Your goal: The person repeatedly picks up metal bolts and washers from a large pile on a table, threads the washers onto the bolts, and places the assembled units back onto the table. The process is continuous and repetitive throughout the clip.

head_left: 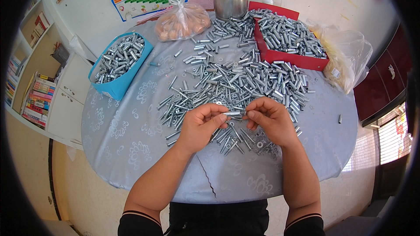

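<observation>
Between my hands a shiny expansion bolt (pixel 232 113) lies roughly level, over the near part of a heap of loose metal hardware. My left hand (pixel 202 124) is closed, pinching the bolt's left end between thumb and fingers. At the other end, the thumb and fingertips of my right hand (pixel 272 120) are pinched together on a small metal piece; its exact kind is hidden by the fingers. Beneath and beyond them spreads a heap of metal sleeves (pixel 267 78). Long bolts (pixel 234 142) and several washers (pixel 261 144) lie closest to me.
A blue box (pixel 120 88) full of assembled bolts stands at left, a red box (pixel 295 62) heaped with sleeves at back right. Behind are bagged eggs (pixel 183 21) and a steel pot (pixel 230 0); a plastic bag (pixel 345 61) sits right. The cloth-covered table (pixel 127 157) has a rounded edge.
</observation>
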Action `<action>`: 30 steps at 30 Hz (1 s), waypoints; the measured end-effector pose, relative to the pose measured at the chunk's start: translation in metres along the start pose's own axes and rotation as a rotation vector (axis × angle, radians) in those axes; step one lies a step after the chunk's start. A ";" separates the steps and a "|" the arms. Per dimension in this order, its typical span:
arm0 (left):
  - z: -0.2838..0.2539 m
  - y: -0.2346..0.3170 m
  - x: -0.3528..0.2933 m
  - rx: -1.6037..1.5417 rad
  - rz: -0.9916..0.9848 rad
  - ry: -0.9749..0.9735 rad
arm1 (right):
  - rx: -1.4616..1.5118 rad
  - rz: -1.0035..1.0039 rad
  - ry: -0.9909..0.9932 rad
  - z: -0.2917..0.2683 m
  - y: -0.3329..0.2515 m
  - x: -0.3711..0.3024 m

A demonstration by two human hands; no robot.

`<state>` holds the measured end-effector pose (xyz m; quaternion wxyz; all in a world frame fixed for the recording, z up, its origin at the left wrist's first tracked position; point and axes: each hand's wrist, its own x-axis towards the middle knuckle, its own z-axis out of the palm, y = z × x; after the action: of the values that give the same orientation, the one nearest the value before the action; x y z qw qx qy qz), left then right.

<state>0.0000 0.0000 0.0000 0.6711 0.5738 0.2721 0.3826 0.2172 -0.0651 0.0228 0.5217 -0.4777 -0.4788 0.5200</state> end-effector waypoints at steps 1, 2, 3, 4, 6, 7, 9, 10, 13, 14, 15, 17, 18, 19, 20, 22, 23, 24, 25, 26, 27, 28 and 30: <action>0.000 0.000 0.000 0.003 0.006 -0.006 | 0.001 0.003 0.002 0.000 0.000 0.000; 0.001 0.000 0.000 0.005 0.012 -0.012 | 0.001 0.006 0.004 0.001 0.000 0.000; 0.002 0.000 0.000 -0.003 0.008 -0.011 | -0.003 0.006 0.013 0.001 -0.001 0.000; 0.002 0.001 -0.001 -0.011 0.005 -0.010 | -0.008 0.005 0.022 0.002 -0.002 -0.001; 0.003 0.001 0.000 -0.017 -0.004 -0.011 | -0.028 -0.007 0.048 0.004 -0.002 -0.001; 0.003 0.000 0.000 -0.015 -0.009 -0.012 | -0.043 -0.019 0.065 0.004 -0.002 -0.001; 0.003 0.000 0.000 -0.009 -0.018 -0.010 | -0.070 -0.016 0.084 0.004 -0.001 -0.002; 0.003 0.000 0.000 -0.004 -0.022 -0.007 | -0.081 -0.001 0.087 0.004 -0.001 -0.002; 0.003 -0.001 -0.001 0.011 -0.022 0.005 | -0.089 0.021 0.092 0.005 -0.002 -0.002; 0.003 -0.001 -0.001 0.017 -0.021 0.009 | -0.087 0.024 0.094 0.006 -0.004 -0.002; 0.004 -0.001 -0.001 0.015 -0.024 0.017 | -0.084 0.030 0.097 0.007 -0.005 -0.003; 0.005 0.000 -0.002 0.012 -0.031 0.034 | -0.077 0.043 0.101 0.008 -0.007 -0.003; 0.005 0.001 -0.002 0.009 -0.035 0.033 | -0.073 0.038 0.096 0.007 -0.006 -0.002; 0.005 0.003 -0.002 0.007 -0.039 0.032 | -0.068 0.034 0.090 0.007 -0.005 -0.002; 0.005 0.004 -0.002 0.005 -0.043 0.031 | -0.064 0.030 0.084 0.006 -0.004 -0.002; 0.003 0.002 -0.001 0.030 -0.040 0.018 | -0.051 0.018 0.079 0.004 0.001 -0.001; 0.003 0.001 -0.001 0.043 -0.039 0.011 | -0.044 0.012 0.077 0.004 0.002 -0.001; 0.003 0.000 -0.002 0.050 -0.039 0.006 | -0.049 0.013 0.072 0.004 0.002 -0.001; 0.003 0.000 -0.002 0.057 -0.040 0.002 | -0.054 0.014 0.067 0.004 0.003 -0.001; 0.003 0.000 -0.002 0.065 -0.040 -0.002 | -0.058 0.014 0.063 0.004 0.003 0.000; 0.003 0.000 -0.002 0.063 -0.040 -0.001 | -0.064 0.012 0.055 0.004 0.002 -0.001; 0.002 0.000 -0.002 0.060 -0.040 0.000 | -0.070 0.009 0.046 0.004 0.000 -0.002; 0.002 0.000 -0.002 0.058 -0.042 0.004 | -0.075 0.013 0.037 0.004 0.000 -0.002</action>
<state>0.0004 -0.0023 0.0000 0.6614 0.5864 0.2964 0.3617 0.2129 -0.0673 0.0235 0.5088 -0.5095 -0.4851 0.4963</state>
